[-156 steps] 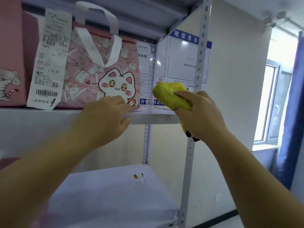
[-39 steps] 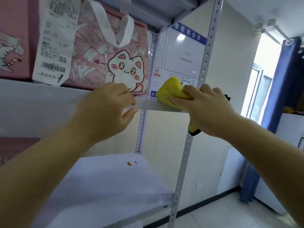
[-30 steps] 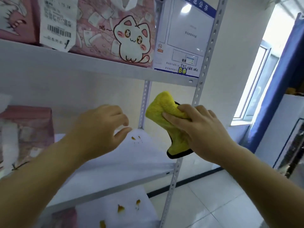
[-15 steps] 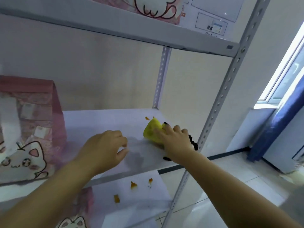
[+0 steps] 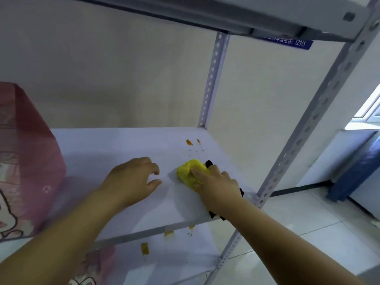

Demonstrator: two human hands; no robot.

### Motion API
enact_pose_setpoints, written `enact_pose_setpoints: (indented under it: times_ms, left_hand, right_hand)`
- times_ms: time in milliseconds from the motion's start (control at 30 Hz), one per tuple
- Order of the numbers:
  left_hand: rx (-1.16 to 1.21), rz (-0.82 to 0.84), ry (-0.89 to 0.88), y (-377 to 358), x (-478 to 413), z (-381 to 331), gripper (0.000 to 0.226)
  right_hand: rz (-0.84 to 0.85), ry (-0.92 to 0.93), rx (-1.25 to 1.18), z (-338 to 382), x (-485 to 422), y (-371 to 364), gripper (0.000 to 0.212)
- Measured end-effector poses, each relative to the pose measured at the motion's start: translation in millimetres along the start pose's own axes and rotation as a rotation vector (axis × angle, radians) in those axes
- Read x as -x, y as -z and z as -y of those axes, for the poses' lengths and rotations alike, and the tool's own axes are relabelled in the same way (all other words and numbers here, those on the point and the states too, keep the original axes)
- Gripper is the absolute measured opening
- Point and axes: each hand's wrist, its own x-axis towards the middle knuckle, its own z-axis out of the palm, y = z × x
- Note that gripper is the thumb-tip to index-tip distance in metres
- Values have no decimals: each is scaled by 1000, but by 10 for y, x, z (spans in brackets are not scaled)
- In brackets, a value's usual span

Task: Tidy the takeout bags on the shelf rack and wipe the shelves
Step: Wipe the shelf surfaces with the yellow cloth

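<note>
My right hand (image 5: 216, 185) grips a yellow cloth with black trim (image 5: 190, 171) and presses it onto the white middle shelf (image 5: 123, 149), near the shelf's right front. Orange stains (image 5: 189, 142) and small specks lie on the shelf just behind the cloth. My left hand (image 5: 131, 181) hovers over the shelf to the left of the cloth, fingers loosely curled, holding nothing. A pink takeout bag with a cat drawing (image 5: 24, 161) stands at the shelf's left end.
The lower shelf (image 5: 185, 258) carries more orange stains (image 5: 145, 248) and another pink bag (image 5: 92, 270) at its left. A perforated metal upright (image 5: 308, 124) rises at the right front, another upright (image 5: 213, 79) at the back. The upper shelf's edge (image 5: 205, 9) runs overhead. Tiled floor lies to the right.
Both hands dropped from the top shelf to the middle shelf. The right hand brought the cloth down onto the shelf and slid it slightly toward the front; the view tilted down.
</note>
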Motion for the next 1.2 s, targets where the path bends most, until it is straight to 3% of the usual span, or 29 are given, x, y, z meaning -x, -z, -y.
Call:
enact_pose_setpoints:
  times_ms: [267,467,667,833,967,1033,1133,1200]
  left_hand:
    - [-16,151,132,-184,-423,152,47]
    - [-124,148,93,-268,-561,231,45]
    - [-156,130,65,-287,-598,274,43]
    - [-144,68,68,-314,-573,308,45]
    - [-156,36,54,-344,-564,339,48]
    - [-152,34,42,-355,-549,349,48]
    - [-156,42,39,-365,-537,356,48]
    - [-160,40,43,-370,-544,361,48]
  right_hand:
    - [19,-381,-99,-329,-823,15,38]
    - [-6,-426,-182,-353,-1453,-34,35]
    - [58,-245,-265,-192,-1878,33,41]
    - [109,195,-125,45,-1791,41,36]
    - [56,321,-141,98,-1429,-130,37]
    - [49,223,-178,-34,-1392,-123,37]
    - [72,-101,-218,-240,-1505,-17,32]
    - [70,-219,-174,-219,-1548,19,35]
